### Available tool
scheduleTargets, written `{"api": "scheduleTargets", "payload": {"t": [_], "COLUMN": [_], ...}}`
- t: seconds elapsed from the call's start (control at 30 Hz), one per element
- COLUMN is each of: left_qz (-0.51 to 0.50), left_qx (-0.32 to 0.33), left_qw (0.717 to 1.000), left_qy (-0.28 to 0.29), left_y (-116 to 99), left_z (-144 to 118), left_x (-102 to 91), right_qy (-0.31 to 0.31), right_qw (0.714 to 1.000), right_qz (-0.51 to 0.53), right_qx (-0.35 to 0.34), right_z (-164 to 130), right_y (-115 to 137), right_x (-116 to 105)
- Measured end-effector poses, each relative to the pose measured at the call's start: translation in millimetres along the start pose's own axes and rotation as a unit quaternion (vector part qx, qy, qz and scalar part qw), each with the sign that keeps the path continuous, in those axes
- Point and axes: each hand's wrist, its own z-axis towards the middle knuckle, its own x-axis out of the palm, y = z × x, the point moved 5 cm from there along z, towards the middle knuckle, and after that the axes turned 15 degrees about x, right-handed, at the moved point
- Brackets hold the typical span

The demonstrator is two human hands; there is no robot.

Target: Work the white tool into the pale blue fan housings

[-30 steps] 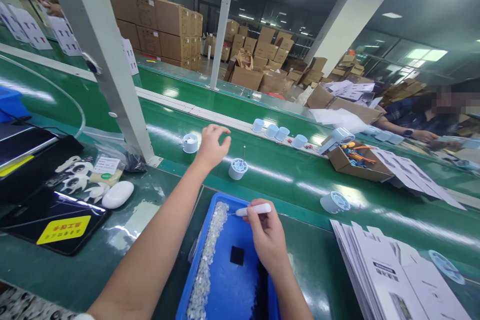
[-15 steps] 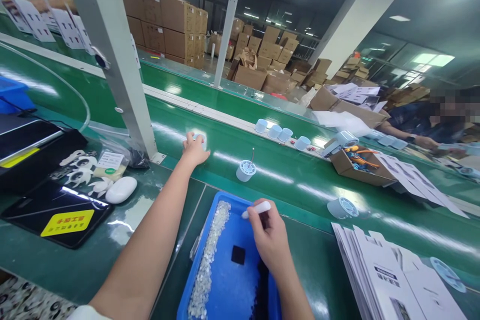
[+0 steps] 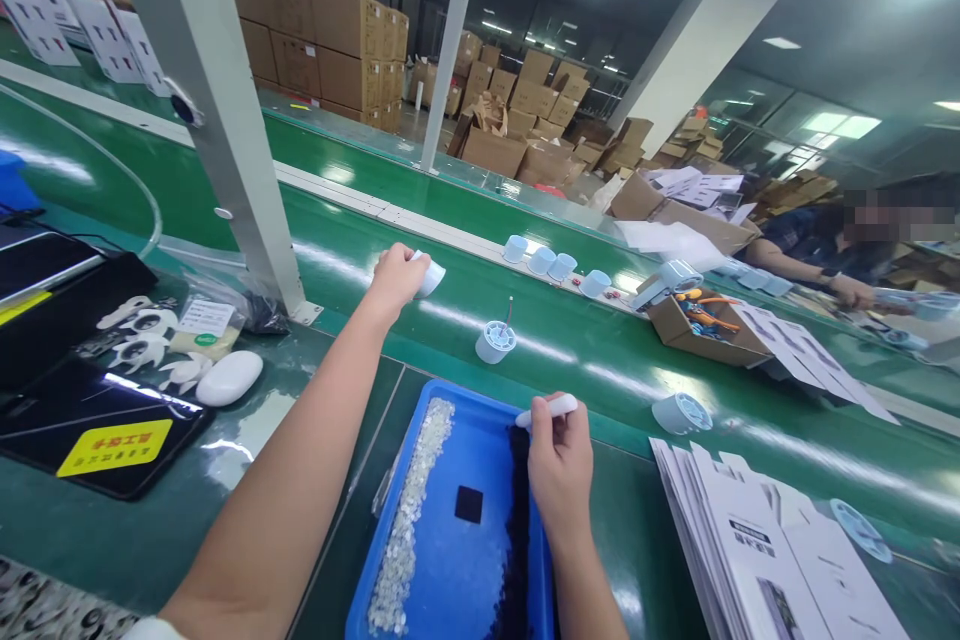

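Observation:
Over the green conveyor belt, my left hand [image 3: 397,277] is closed on a pale blue plastic cup-shaped housing [image 3: 430,277], held tilted. My right hand [image 3: 559,450] grips a white pen-like tool [image 3: 551,410] above the right rim of a blue tray [image 3: 480,400]. Inside that tray, a band of small clear pieces [image 3: 409,530] lies along the left side and a band of small black pieces [image 3: 517,520] along the right. A black square [image 3: 469,504] lies between them. Another pale blue housing [image 3: 496,342], with a wire sticking up, stands on the belt.
Several pale blue cups [image 3: 541,261] line the divider. A cardboard box of orange-handled tools [image 3: 705,320] stands right of them, and a housing [image 3: 681,413] lies on the belt. Flat white cartons [image 3: 765,540] are stacked at right. A metal post [image 3: 217,120] rises at left. A co-worker [image 3: 840,250] sits across.
My left hand has lifted the pale blue housing off the belt and moved slightly right. My right hand has shifted right with the white tool, to the tray's right rim.

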Motion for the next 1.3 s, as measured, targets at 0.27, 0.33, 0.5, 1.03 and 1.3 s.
{"api": "scheduleTargets", "payload": {"t": [0.27,0.33,0.5,1.03,1.3], "left_qz": [-0.097,-0.104,-0.11,-0.095,-0.098], "left_qx": [0.027,0.027,0.03,0.038,0.029], "left_qw": [0.994,0.993,0.991,0.991,0.991], "left_qy": [0.044,0.052,0.067,0.082,0.083], "left_y": [-25.3,-28.3,-32.7,-34.7,-29.6], "left_z": [-10.2,-12.3,-16.4,-20.9,-19.5], "left_x": [6.1,7.6,12.9,21.6,22.7], "right_qy": [0.012,0.045,0.16,0.127,0.097], "right_qw": [1.0,0.999,0.985,0.989,0.992], "right_qz": [0.028,0.024,-0.036,-0.039,-0.027], "right_qx": [-0.006,-0.018,-0.056,-0.063,-0.072], "right_z": [-0.9,-2.4,-11.1,-15.4,-17.2], "right_y": [0.6,3.6,10.7,13.4,11.2], "right_x": [0.4,3.7,18.3,13.8,8.3]}}
